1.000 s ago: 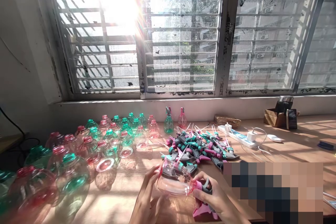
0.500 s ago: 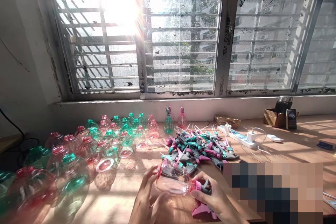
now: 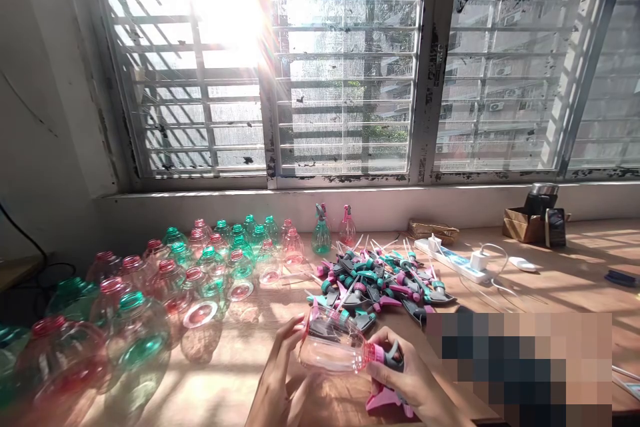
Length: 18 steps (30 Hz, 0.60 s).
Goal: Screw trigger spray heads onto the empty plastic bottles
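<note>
Left hand (image 3: 277, 361) cups a pink bottle (image 3: 331, 352) at its base; right hand (image 3: 406, 370) grips its spray head (image 3: 395, 356); almost unchanged from a second ago.

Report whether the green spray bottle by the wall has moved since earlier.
No, the green spray bottle stands in the same spot below the window frame.

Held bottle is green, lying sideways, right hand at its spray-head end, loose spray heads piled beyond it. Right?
Not green: the head view shows the held bottle pink. Rest stands: sideways, right hand at its spray-head end, loose spray heads piled beyond it.
</note>
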Each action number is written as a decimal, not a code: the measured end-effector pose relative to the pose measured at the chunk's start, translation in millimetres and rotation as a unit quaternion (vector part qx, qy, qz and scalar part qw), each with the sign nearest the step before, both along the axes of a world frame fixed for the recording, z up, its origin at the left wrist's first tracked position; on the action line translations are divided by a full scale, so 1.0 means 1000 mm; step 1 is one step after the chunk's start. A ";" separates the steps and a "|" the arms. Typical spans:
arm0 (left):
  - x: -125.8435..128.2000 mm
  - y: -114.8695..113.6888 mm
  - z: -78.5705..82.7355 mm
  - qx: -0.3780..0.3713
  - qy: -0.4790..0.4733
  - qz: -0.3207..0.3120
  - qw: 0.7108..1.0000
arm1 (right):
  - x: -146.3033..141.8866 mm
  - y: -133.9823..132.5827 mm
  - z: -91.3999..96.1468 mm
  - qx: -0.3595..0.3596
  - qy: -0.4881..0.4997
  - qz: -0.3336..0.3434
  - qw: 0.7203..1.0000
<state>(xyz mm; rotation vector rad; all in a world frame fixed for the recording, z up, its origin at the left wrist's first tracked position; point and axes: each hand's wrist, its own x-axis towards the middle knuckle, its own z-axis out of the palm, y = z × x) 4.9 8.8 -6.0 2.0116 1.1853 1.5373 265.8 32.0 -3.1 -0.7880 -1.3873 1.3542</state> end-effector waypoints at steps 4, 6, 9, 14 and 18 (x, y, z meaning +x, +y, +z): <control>0.000 0.001 0.002 0.008 0.007 0.022 1.000 | 0.002 0.001 -0.001 -0.002 -0.017 -0.001 1.000; 0.001 0.003 0.002 -0.002 -0.009 0.018 1.000 | 0.003 0.002 -0.001 -0.005 -0.014 0.002 1.000; 0.001 0.004 -0.001 -0.033 -0.045 0.003 0.998 | 0.004 0.002 -0.001 -0.006 -0.006 0.011 1.000; -0.001 0.002 -0.001 -0.025 -0.026 -0.014 0.999 | 0.001 -0.001 0.000 0.010 -0.012 0.003 1.000; -0.002 0.001 0.003 -0.014 -0.025 0.001 1.000 | 0.002 -0.001 0.001 0.017 -0.019 -0.003 1.000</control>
